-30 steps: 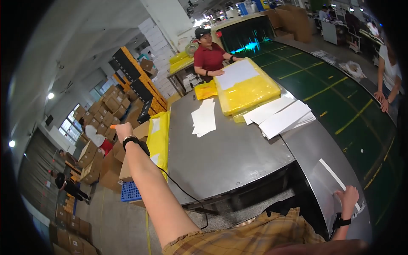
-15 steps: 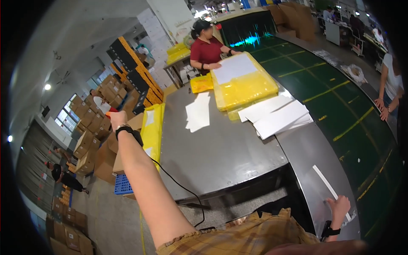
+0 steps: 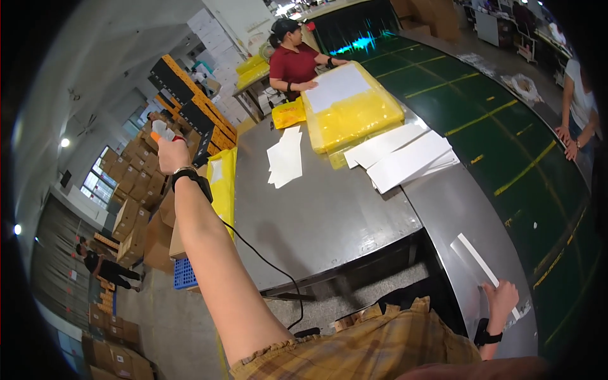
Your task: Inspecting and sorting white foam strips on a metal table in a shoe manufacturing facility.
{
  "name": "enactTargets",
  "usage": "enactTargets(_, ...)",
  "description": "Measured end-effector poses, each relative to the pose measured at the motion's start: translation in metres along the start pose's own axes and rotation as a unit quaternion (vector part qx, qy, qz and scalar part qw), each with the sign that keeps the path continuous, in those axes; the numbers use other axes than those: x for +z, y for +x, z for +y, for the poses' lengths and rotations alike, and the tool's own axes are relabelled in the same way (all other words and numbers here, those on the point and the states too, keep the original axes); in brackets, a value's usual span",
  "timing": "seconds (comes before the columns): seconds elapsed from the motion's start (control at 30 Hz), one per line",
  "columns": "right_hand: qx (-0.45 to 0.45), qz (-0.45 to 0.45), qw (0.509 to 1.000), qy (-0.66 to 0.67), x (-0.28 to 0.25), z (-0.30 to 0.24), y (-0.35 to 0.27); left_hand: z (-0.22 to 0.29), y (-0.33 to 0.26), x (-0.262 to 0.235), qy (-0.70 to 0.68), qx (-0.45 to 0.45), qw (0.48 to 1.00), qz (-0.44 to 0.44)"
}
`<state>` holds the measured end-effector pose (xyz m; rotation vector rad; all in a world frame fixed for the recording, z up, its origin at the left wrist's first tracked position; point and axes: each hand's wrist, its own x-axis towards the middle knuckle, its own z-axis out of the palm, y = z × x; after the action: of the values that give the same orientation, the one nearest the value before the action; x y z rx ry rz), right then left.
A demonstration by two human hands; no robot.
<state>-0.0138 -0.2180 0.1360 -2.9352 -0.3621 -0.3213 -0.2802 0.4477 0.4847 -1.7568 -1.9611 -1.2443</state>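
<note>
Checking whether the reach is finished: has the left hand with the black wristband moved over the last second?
Yes. The left hand has swung out leftward, away from the upright yellow bag toward the stacked cardboard boxes.

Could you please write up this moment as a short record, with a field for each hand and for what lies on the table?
left hand: raised out to the left, clutching a small object with orange and white parts; dark wristband
right hand: resting on a clear flat bag with a white strip on the metal surface
grey table: white sheets, white envelopes, stack of yellow bags
nearby: person in a red top at the far end
</note>
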Motion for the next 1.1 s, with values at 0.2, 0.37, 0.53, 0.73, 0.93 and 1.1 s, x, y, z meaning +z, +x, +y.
enactTargets(0.2,0.015,-0.007,1.000,0.016,0.007,-0.009,0.008,0.012,0.000,0.025,-0.008,-0.003,1.000,-0.004)
enactTargets(0.37,0.025,-0.008,0.999,0.028,0.006,-0.008,0.004,0.030,0.008,0.022,-0.026,0.032,0.998,-0.041)
enactTargets(0.53,0.036,-0.014,0.998,0.043,0.006,-0.004,0.006,0.056,0.004,0.031,-0.027,0.059,0.996,-0.059)
enactTargets(0.73,0.019,-0.001,0.998,0.052,0.006,-0.002,0.002,0.072,-0.005,0.025,-0.035,0.056,0.993,-0.096)
enactTargets(0.93,0.020,-0.012,0.998,0.055,0.004,-0.004,0.002,0.090,-0.011,0.031,-0.011,0.082,0.986,-0.143)
enactTargets(1.1,-0.005,-0.012,0.999,0.043,0.002,-0.005,0.005,0.087,0.010,0.080,0.007,0.174,0.967,-0.186)
